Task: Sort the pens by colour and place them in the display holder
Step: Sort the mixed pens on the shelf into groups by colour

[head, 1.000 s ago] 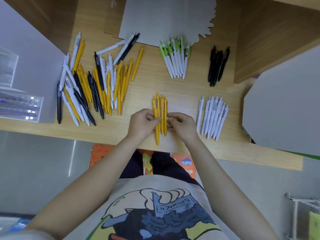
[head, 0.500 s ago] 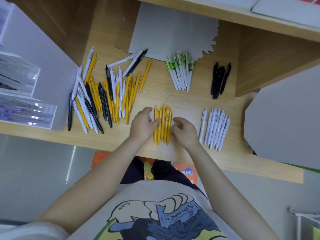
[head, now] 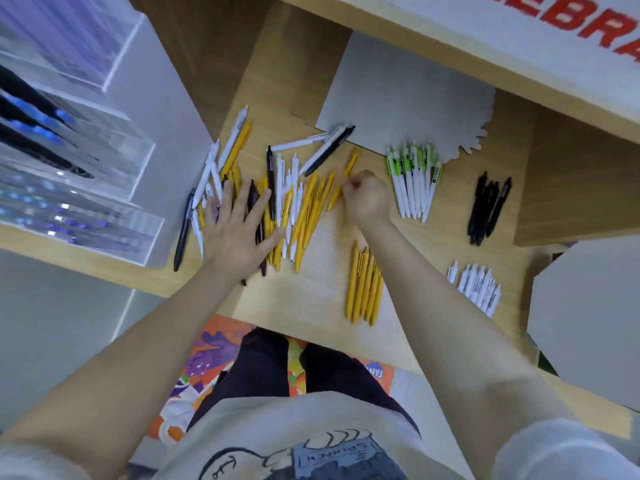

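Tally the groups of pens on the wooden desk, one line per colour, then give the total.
Sorted group of yellow plastic pens: 1
Group of white pens with green clips: 1
Group of black pens: 1
Group of plain white pens: 1
Mixed unsorted heap: 1
Total: 5 groups
The right hand pinches a single yellow pen at the heap's edge.

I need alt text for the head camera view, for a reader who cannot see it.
Seen from above, a person's right hand pinches a yellow pen at the edge of a mixed pile of pens, while the left hand rests flat on that pile. Sorted groups of yellow, white, black and green-and-white pens lie on the wooden desk.
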`<state>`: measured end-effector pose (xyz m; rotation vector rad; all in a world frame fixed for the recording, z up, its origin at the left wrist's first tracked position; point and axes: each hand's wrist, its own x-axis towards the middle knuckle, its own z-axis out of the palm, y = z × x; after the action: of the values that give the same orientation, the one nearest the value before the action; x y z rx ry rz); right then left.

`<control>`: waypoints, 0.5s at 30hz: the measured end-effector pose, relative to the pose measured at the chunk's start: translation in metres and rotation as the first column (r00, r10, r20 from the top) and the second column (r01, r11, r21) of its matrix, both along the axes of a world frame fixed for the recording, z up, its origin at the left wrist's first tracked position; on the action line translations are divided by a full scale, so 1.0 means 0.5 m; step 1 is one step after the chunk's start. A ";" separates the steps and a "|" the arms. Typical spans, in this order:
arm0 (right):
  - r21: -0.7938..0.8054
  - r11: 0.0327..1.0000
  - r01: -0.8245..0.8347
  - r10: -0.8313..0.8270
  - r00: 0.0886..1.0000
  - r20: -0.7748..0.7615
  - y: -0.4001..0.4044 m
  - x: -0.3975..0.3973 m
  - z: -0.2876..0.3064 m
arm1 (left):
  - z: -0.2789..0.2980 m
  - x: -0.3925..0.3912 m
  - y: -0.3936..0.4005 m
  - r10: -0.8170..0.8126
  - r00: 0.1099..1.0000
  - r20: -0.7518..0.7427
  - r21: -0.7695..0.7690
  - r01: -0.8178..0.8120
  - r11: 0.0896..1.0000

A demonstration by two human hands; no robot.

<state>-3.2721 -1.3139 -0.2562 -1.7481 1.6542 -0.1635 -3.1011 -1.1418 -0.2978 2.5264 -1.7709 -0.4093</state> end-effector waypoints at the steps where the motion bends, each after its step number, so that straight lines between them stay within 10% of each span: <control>1: 0.000 1.000 0.023 -0.023 1.000 -0.012 -0.005 0.014 -0.002 | -0.010 0.005 0.006 0.002 1.000 -0.009 0.003 -0.002 1.000; 15: 0.226 0.966 0.126 -0.125 0.992 -0.022 0.097 0.075 0.001 | -0.029 0.017 0.018 -0.048 0.998 -0.027 -0.119 0.044 0.992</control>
<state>-3.2346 -1.2652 -0.2559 -1.4764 1.7171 -0.0244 -3.0928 -1.1326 -0.3125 2.3914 -1.7892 -0.3307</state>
